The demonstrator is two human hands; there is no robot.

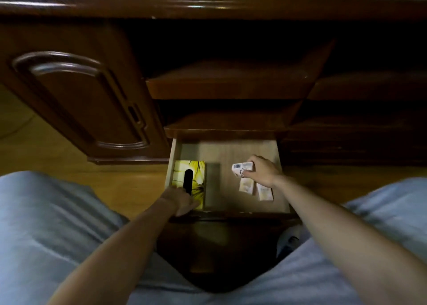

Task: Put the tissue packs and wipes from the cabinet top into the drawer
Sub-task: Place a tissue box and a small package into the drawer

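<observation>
Dark wood cabinet (76, 92) fills the background, its bottom drawer (227, 152) pulled out over a wood floor (34, 147). At the drawer's left edge lies a yellow box (196, 173) with a black slot on top; the left hand (184, 202) rests at its near end, fingers fairly straight. Toward the right edge, the right hand (261, 169) grips a white pack (241, 168) above two pale packs (255, 189) lying side by side on the drawer bottom. Grey-clad knees (57, 223) frame the near edge.
</observation>
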